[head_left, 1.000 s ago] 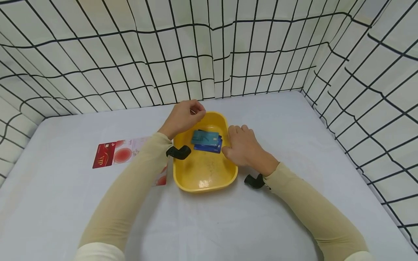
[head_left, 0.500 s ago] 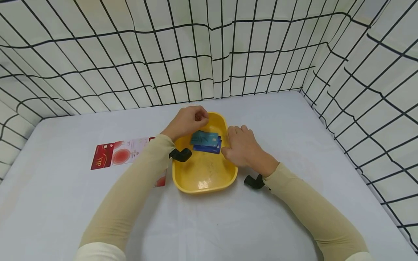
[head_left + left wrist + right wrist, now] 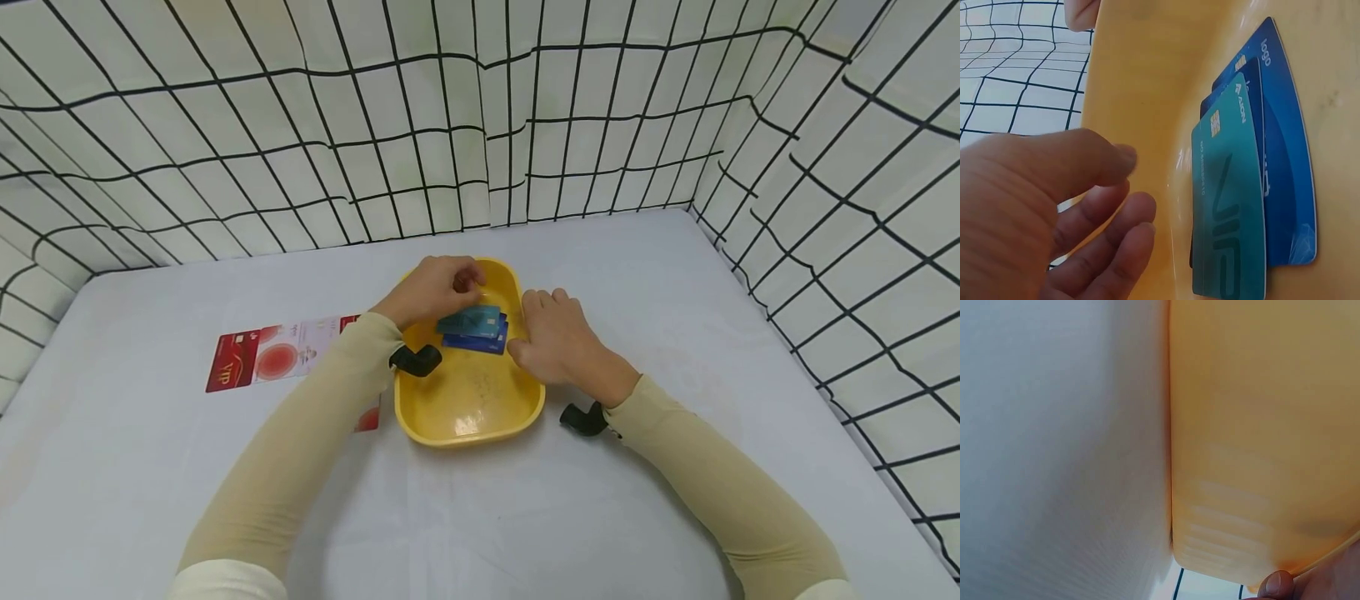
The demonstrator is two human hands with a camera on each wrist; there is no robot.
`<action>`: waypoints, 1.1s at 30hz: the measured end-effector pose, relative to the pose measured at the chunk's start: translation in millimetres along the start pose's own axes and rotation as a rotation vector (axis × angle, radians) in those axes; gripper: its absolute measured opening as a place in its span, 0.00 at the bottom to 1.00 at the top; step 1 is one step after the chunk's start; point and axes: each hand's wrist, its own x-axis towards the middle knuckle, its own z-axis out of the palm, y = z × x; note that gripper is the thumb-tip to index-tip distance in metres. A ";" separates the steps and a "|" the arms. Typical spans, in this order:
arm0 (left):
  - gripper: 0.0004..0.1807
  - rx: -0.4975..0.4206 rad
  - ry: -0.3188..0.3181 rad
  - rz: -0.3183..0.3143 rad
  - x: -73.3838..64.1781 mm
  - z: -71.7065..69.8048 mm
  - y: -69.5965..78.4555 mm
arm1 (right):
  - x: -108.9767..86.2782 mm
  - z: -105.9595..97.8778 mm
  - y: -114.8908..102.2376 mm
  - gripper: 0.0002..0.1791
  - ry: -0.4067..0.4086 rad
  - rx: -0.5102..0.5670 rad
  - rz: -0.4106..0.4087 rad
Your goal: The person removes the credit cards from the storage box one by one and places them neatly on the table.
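A yellow plastic tray (image 3: 465, 408) sits on the white table with a small stack of cards inside. On top lies a teal card (image 3: 1229, 194) with a chip, over blue cards (image 3: 1288, 156). My left hand (image 3: 435, 290) hovers over the tray's far left part, beside the stack. Its thumb and fingers are loosely bent and apart, with nothing between them in the left wrist view. At the tray's right rim, my right hand (image 3: 558, 337) grips the edge, thumb inside; in the right wrist view a fingertip (image 3: 1277, 584) shows by the rim.
Left of the tray lie a red VIP card (image 3: 232, 361) and pink-and-white cards (image 3: 288, 354), partly hidden by my left sleeve. A black wire grid (image 3: 487, 133) over white cloth stands along the table's back and sides.
My left hand has come slightly nearer and to the right, from the tray's far left corner to above its inside. The right hand stays at the rim.
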 end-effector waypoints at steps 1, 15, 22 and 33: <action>0.14 -0.002 -0.005 -0.001 -0.2 0.3 -0.3 | 0.0 0.1 0.1 0.19 0.001 0.000 -0.001; 0.24 0.062 -0.101 0.049 2.3 2.7 -4.1 | -1.0 0.8 0.0 0.20 -0.012 0.001 0.013; 0.29 0.081 -0.150 0.033 2.6 2.1 -2.5 | 0.1 2.0 1.4 0.19 -0.001 -0.005 0.008; 0.31 0.105 -0.188 0.021 2.4 3.3 -1.7 | 0.4 2.0 1.9 0.18 0.002 0.004 0.006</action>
